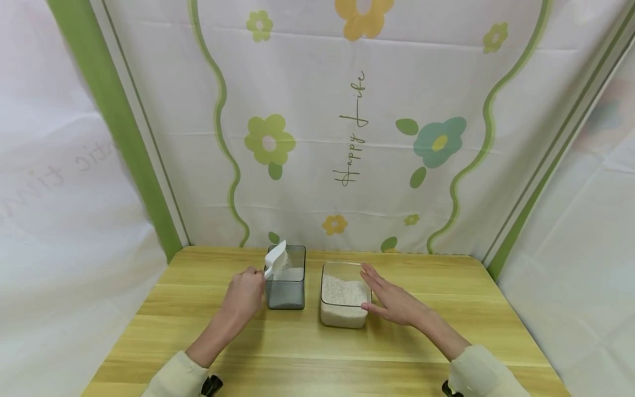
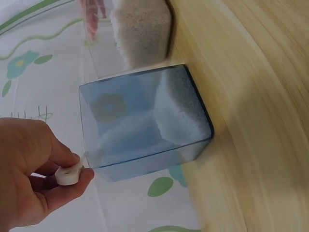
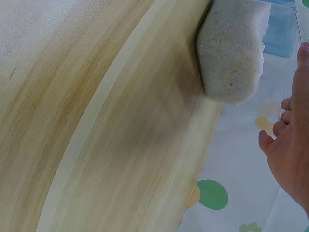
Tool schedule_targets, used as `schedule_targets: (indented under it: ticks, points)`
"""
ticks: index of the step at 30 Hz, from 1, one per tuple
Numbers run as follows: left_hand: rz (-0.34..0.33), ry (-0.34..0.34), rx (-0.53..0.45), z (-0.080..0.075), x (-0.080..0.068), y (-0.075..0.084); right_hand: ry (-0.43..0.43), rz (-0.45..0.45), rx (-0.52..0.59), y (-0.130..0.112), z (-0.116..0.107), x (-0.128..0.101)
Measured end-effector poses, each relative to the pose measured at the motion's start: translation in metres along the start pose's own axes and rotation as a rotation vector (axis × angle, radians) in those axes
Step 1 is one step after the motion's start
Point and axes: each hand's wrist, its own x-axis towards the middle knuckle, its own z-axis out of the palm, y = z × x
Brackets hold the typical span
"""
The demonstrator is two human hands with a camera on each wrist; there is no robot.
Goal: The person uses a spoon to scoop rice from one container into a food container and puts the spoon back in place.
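My left hand (image 1: 244, 293) grips the handle of a white scoop (image 1: 275, 259), which is tilted over the blue-grey see-through container (image 1: 286, 295). White grains spill off the scoop into that container, where a sloping heap (image 2: 176, 108) of them lies. To the right stands a clear container (image 1: 344, 317), well filled with white rice-like grains (image 1: 342, 291). My right hand (image 1: 397, 302) rests at its right side, fingers extended along the rim. In the left wrist view, thumb and fingers pinch the scoop's handle (image 2: 69, 175); its bowl is hidden there.
Both containers stand on a wooden table (image 1: 317, 358) near its back edge. A white cloth backdrop (image 1: 307, 110) with printed flowers rises right behind them. White cloth panels with green bands (image 1: 119, 127) hang on either side.
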Motion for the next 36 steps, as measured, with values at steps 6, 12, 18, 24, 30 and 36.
schedule_targets:
  ticks: [6,12,18,24,30,36]
  points:
    - [0.079,0.093,0.116,0.003,-0.003,0.002,0.005,-0.002,0.001,0.0,0.0,0.0]
    - [0.095,0.157,0.165,0.002,-0.005,0.005,0.002,-0.003,0.002,0.001,0.001,0.0]
    - [0.065,0.118,0.115,0.001,-0.005,0.005,0.001,-0.003,0.007,0.001,0.001,0.0]
    - [0.052,0.167,0.072,-0.002,-0.007,0.0,0.001,-0.003,-0.004,0.001,0.001,0.0]
    - [0.094,0.242,0.087,0.003,-0.014,-0.005,0.003,-0.002,0.001,0.0,-0.001,0.0]
    - [0.07,0.231,0.057,0.003,-0.016,-0.006,0.001,0.001,0.001,0.0,0.0,0.0]
